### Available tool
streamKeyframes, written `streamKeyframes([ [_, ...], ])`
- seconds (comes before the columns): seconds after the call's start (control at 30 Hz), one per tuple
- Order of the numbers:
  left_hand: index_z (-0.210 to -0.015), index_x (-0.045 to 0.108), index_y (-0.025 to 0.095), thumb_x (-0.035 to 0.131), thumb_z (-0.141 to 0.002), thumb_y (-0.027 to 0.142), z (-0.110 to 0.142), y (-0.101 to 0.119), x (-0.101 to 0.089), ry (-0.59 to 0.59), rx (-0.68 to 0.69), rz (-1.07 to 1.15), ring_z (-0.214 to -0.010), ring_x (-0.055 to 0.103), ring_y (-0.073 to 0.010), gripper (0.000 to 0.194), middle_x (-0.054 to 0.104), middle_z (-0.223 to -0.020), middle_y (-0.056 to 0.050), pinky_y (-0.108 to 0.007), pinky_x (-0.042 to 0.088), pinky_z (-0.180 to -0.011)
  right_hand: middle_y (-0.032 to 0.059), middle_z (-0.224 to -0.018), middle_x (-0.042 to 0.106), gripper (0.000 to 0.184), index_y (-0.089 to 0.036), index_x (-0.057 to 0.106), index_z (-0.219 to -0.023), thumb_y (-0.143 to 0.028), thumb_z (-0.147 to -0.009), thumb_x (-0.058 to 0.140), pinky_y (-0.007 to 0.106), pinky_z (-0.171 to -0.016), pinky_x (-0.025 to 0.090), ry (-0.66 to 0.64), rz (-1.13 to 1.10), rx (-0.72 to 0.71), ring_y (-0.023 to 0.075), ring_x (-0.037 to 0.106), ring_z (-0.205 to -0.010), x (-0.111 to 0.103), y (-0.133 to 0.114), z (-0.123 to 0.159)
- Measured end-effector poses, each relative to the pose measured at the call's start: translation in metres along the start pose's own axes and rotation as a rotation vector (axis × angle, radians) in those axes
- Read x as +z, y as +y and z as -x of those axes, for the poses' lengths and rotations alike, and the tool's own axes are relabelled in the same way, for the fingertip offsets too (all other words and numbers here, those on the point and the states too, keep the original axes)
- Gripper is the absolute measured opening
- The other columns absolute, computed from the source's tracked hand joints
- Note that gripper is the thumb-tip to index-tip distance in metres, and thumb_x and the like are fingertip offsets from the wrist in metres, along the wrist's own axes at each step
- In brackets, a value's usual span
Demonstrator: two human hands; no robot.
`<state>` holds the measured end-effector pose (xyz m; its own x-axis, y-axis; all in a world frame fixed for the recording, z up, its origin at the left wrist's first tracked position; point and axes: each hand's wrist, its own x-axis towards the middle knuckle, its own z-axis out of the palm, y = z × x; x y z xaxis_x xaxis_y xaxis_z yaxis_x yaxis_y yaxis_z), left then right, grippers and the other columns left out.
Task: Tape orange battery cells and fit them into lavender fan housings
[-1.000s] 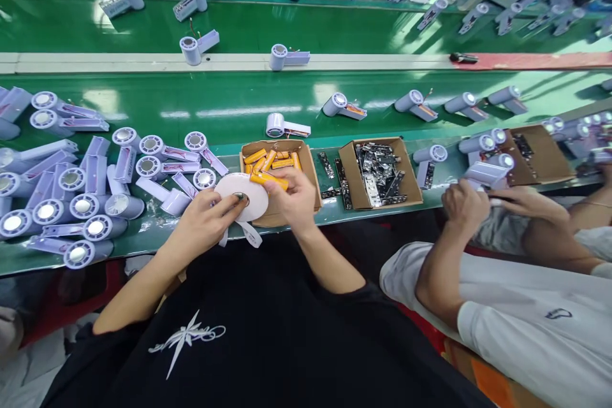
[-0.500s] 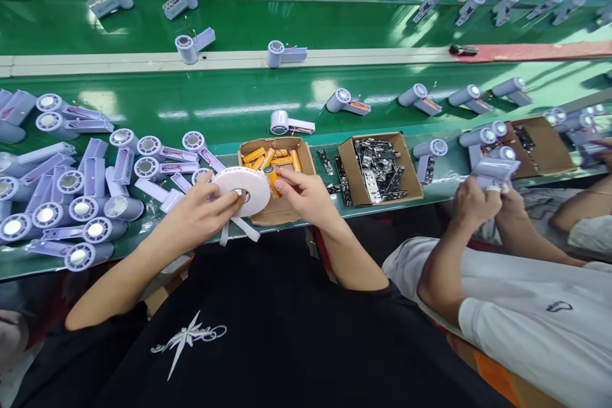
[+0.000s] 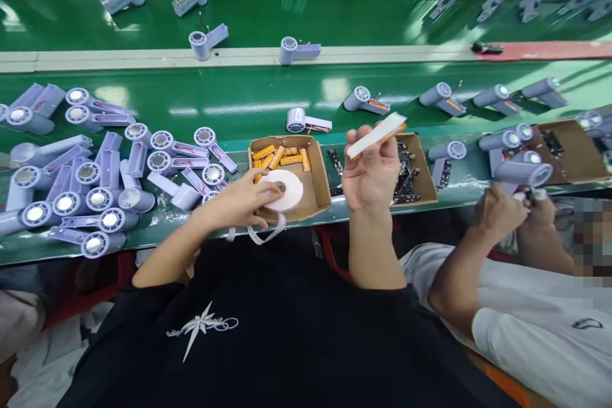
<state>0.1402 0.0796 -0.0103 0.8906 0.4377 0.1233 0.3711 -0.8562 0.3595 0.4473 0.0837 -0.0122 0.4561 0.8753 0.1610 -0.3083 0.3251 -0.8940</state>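
My left hand [image 3: 241, 202] rests on a white tape roll [image 3: 285, 190], fingers wrapped over its edge, a loose strip hanging below it. The roll lies over the front of a cardboard tray [image 3: 319, 180] of orange batteries [image 3: 281, 157]. My right hand [image 3: 370, 172] is raised above the bench, pinching an orange battery with a white foam strip stuck along it [image 3: 377, 135]. It hovers in front of a second cardboard box [image 3: 421, 169] of dark circuit boards.
Lilac handheld fan housings [image 3: 90, 172] lie piled at the left, and more ride the green conveyor belt [image 3: 239, 95]. A person in a white shirt [image 3: 535, 325] at my right holds a fan housing [image 3: 523, 173]. Another cardboard box [image 3: 574, 150] stands far right.
My right hand lifted away to the right with the taped battery. My left hand lowered the tape roll onto the battery tray.
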Motion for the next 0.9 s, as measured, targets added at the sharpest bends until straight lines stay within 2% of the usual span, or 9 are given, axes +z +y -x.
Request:
streamKeyframes([
  [0.07, -0.136, 0.076, 0.023, 0.076, -0.101, 0.033, 0.005, -0.040, -0.021, 0.012, -0.060, 0.002, -0.134, 0.060, -0.0318, 0.036, 0.077, -0.132, -0.012, -0.049, 0.054, -0.115, -0.0027, -0.114, 0.082, 0.063, -0.036, 0.077, -0.127, -0.053, -0.071, 0.102, 0.025, -0.082, 0.071, -0.026, -0.050, 0.050, 0.0167, 0.081, -0.105, -0.006, 0.001, 0.011],
  [0.13, -0.128, 0.081, 0.023, 0.063, -0.106, 0.027, 0.016, -0.081, -0.040, 0.019, -0.189, -0.098, -0.127, 0.064, -0.0294, 0.028, 0.079, -0.126, -0.011, -0.049, 0.053, -0.113, -0.0067, -0.100, 0.080, 0.068, -0.041, 0.077, -0.127, -0.056, -0.066, 0.104, 0.019, -0.072, 0.068, 0.000, -0.091, 0.071, 0.0121, 0.079, -0.088, -0.014, 0.005, 0.029],
  [0.27, -0.116, 0.086, 0.028, 0.072, -0.098, 0.026, 0.031, -0.142, -0.055, -0.138, -0.299, -0.311, -0.147, 0.051, -0.0377, 0.023, 0.076, -0.140, -0.007, -0.055, 0.045, -0.119, -0.0086, -0.090, 0.076, 0.087, -0.046, 0.075, -0.131, -0.059, -0.052, 0.109, 0.022, -0.068, 0.067, 0.079, -0.053, 0.100, 0.0121, 0.076, -0.074, -0.031, 0.016, 0.057],
  [0.33, -0.122, 0.085, 0.030, 0.074, -0.096, 0.026, 0.028, -0.157, -0.053, -0.237, -0.274, -0.364, -0.150, 0.048, -0.0390, 0.028, 0.074, -0.146, -0.006, -0.054, 0.045, -0.118, -0.0068, -0.088, 0.076, 0.082, -0.042, 0.077, -0.126, -0.061, -0.052, 0.108, 0.026, -0.071, 0.068, 0.083, -0.034, 0.099, 0.0143, 0.077, -0.076, -0.036, 0.020, 0.062],
  [0.43, -0.125, 0.083, 0.030, 0.063, -0.098, 0.012, 0.020, -0.167, -0.051, -0.325, -0.224, -0.415, -0.142, 0.056, -0.0320, 0.038, 0.077, -0.142, -0.004, -0.040, 0.053, -0.103, -0.0048, -0.089, 0.079, 0.068, -0.036, 0.078, -0.115, -0.066, -0.060, 0.104, 0.030, -0.075, 0.069, 0.089, -0.009, 0.060, 0.0157, 0.079, -0.078, -0.041, 0.022, 0.064],
  [0.5, -0.122, 0.083, 0.030, 0.060, -0.096, 0.005, 0.014, -0.174, -0.054, -0.327, -0.192, -0.429, -0.135, 0.060, -0.0283, 0.043, 0.078, -0.138, -0.003, -0.034, 0.053, -0.093, -0.0045, -0.090, 0.080, 0.065, -0.035, 0.077, -0.114, -0.065, -0.063, 0.104, 0.032, -0.075, 0.070, 0.099, 0.023, 0.044, 0.0168, 0.080, -0.078, -0.042, 0.021, 0.060],
  [0.6, -0.124, 0.081, 0.030, 0.064, -0.092, 0.004, -0.005, -0.193, -0.060, -0.269, -0.152, -0.463, -0.133, 0.059, -0.0287, 0.044, 0.078, -0.133, -0.005, -0.036, 0.052, -0.096, -0.0047, -0.089, 0.080, 0.063, -0.034, 0.077, -0.113, -0.061, -0.063, 0.105, 0.034, -0.075, 0.071, 0.084, 0.055, 0.035, 0.0190, 0.083, -0.079, -0.039, 0.020, 0.048],
  [0.77, -0.127, 0.079, 0.027, 0.058, -0.100, 0.012, -0.063, -0.242, -0.058, -0.109, -0.098, -0.519, -0.141, 0.054, -0.0322, 0.036, 0.075, -0.133, -0.009, -0.046, 0.047, -0.106, -0.0049, -0.086, 0.081, 0.065, -0.033, 0.077, -0.114, -0.060, -0.062, 0.106, 0.041, -0.081, 0.074, -0.033, 0.086, 0.049, 0.0218, 0.085, -0.079, -0.009, 0.025, 0.028],
  [0.9, -0.123, 0.079, 0.025, 0.053, -0.102, 0.012, -0.095, -0.264, -0.049, -0.191, -0.077, -0.517, -0.134, 0.057, -0.0314, 0.036, 0.076, -0.132, -0.011, -0.042, 0.050, -0.097, -0.0052, -0.077, 0.083, 0.062, -0.032, 0.079, -0.113, -0.055, -0.063, 0.107, 0.043, -0.076, 0.076, -0.175, 0.060, 0.096, 0.0224, 0.083, -0.068, 0.017, 0.026, 0.024],
])
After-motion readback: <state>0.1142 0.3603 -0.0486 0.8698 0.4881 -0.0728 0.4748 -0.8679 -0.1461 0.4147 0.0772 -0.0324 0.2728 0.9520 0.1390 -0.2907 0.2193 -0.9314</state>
